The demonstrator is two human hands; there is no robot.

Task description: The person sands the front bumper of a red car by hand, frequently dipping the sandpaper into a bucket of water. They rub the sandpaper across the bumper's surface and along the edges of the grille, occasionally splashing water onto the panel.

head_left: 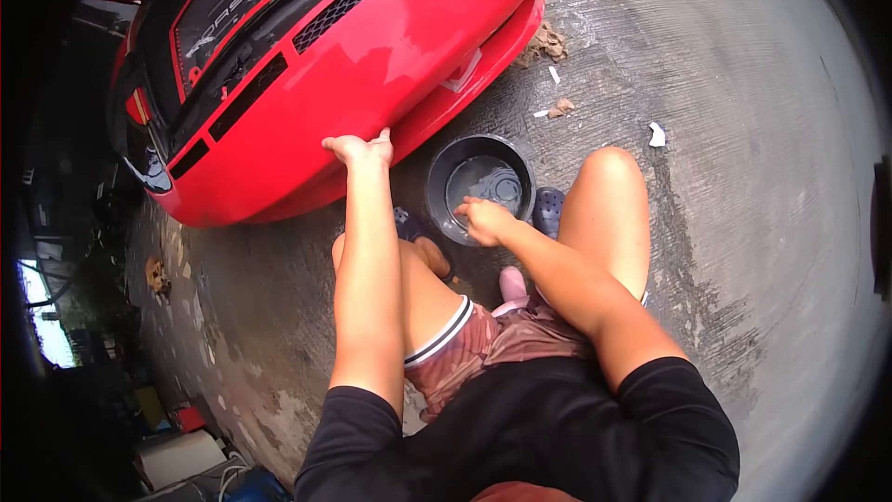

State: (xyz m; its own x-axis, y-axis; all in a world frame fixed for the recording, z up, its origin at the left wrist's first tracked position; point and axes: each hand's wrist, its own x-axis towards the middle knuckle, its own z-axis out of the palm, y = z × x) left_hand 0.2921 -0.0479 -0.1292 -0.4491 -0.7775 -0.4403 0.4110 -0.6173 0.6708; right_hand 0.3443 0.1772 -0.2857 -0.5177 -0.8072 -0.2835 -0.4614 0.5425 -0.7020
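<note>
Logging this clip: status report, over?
Left hand on red bumper lower edge. Right hand at water basin rim. Nothing blocks either.

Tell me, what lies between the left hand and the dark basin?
Head view: only bare wet concrete separates the left hand, resting on the red bumper, from the basin.

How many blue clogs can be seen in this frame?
2. One blue clog sits right of the black basin; the other lies left of it, partly hidden behind the left forearm.
</note>
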